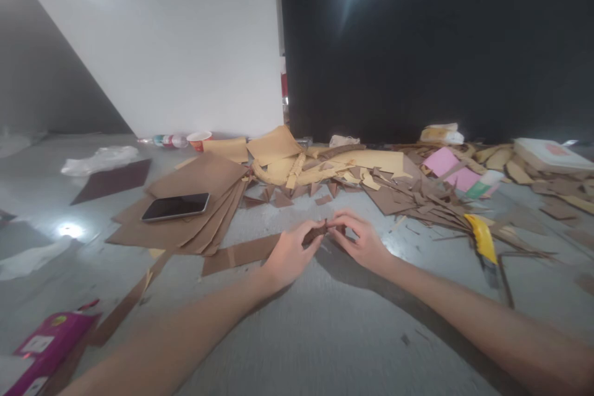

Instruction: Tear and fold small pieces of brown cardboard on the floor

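Observation:
Near the middle of the grey surface, my left hand (291,252) is closed on a small brown piece of paper or card (315,234). My right hand (358,240) meets it from the other side, thumb and fingers pinched on the same piece. Most of the piece is hidden by my fingers, so its full shape is unclear. A brown strip (245,253) lies flat just left of my left hand. Beyond both hands, several cut brown triangles (283,199) are scattered.
A phone (176,206) rests on stacked brown sheets (199,173) to the left. Yellow strips and sheets (273,143) pile up at the back. A yellow-handled cutter (482,241) lies right, near brown scraps (427,195). A purple packet (53,340) sits front left.

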Tool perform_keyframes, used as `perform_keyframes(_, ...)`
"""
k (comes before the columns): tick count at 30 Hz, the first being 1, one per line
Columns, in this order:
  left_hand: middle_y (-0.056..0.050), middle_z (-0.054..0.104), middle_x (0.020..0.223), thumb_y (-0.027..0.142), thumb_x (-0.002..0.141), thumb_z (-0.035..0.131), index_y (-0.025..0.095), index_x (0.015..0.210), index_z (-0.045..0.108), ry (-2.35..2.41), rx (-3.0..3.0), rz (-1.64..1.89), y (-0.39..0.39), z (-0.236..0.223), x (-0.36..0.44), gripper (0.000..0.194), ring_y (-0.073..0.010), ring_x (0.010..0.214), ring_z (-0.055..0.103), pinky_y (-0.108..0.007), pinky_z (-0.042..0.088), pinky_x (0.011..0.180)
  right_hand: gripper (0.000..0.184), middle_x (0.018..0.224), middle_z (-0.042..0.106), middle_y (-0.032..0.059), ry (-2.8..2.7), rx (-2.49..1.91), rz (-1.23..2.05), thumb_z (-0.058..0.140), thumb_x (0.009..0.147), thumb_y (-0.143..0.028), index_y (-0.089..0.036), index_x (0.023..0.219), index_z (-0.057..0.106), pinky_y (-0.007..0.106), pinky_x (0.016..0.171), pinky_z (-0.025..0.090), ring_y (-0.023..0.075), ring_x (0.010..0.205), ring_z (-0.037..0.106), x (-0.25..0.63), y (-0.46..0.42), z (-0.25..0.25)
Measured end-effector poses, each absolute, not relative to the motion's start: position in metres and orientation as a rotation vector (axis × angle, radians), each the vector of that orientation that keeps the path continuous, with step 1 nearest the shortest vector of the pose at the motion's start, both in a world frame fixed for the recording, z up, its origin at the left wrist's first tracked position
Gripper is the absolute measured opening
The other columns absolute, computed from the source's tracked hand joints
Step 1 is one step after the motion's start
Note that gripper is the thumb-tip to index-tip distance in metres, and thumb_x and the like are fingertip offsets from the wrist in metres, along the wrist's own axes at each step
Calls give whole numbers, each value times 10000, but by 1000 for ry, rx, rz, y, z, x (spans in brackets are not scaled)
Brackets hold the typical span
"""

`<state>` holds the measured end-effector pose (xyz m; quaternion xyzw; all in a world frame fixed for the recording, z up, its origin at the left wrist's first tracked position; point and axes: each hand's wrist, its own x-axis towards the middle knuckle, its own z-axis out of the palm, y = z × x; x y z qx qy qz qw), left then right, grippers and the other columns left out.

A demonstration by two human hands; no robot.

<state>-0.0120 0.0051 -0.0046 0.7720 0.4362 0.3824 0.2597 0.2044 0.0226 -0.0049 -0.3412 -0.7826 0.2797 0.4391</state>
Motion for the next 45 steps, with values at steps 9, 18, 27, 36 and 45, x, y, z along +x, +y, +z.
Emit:
perform_keyframes(9, -22, 761, 1206, 250, 1018, 610, 264, 1198, 681, 1137, 2144, 1003, 4, -6, -12, 194, -193, 1087, 731, -312, 551, 960, 319, 861, 625, 38, -1935, -957, 867, 572, 1032, -473, -204, 922, 703, 295, 668, 433, 174, 754, 560, 203, 23, 3)
perform_keyframes(18, -34, 770, 1201, 280, 1010, 617, 260, 1202, 686, 1152, 2134, 1010, 5, -7, -12, 205, -202, 1070, 744, -323, 570, 961, 365, 742, 535, -4, -1962, -1010, 841, 536, 1043, -508, -203, 885, 659, 277, 641, 411, 162, 697, 505, 203, 23, 0)
perform_keyframes(27, -28, 778, 1193, 354, 1020, 613, 270, 1270, 661, 1127, 1915, 1081, 6, -1, -12, 267, -194, 1045, 758, -306, 578, 917, 279, 946, 685, 47, -1933, -1019, 756, 468, 1076, -417, -229, 1025, 668, 296, 755, 488, 196, 853, 632, 206, 24, -1)
perform_keyframes(36, -40, 768, 1082, 360, 989, 640, 237, 1243, 651, 1122, 1873, 1084, 9, 0, -11, 283, -200, 957, 732, -323, 565, 861, 173, 748, 529, -19, -1957, -1005, 718, 570, 1013, -373, -220, 1034, 648, 263, 639, 440, 152, 678, 523, 203, 21, 0)
perform_keyframes(45, -61, 752, 1159, 305, 934, 698, 226, 1197, 682, 1146, 1962, 1082, 10, 5, -10, 275, -224, 1052, 708, -351, 546, 939, 214, 880, 621, 41, -1947, -1015, 842, 525, 1034, -398, -227, 1071, 648, 263, 627, 460, 188, 810, 591, 206, 18, 2)
